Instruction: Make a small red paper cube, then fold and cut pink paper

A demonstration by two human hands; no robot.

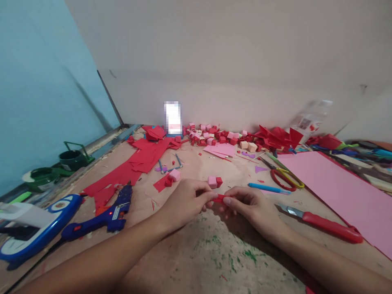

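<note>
1. Paper piece (219,199), small and red, sits between my left hand (190,201) and my right hand (249,204).
2. Both pinch it, one at each end.
3. Pink paper cube (212,182): just beyond my left hand.

The left forearm (113,253) is angled up and rightward from the lower left, and the right forearm (330,257) is angled up and leftward from the lower right; both are bared. The left hand (185,200) and right hand (254,206) are held near each other, a small gap left between. The left thumb (207,198) and right thumb (237,203) are pointed inward in a pinch. The other fingers are bent and partly hidden.
</note>
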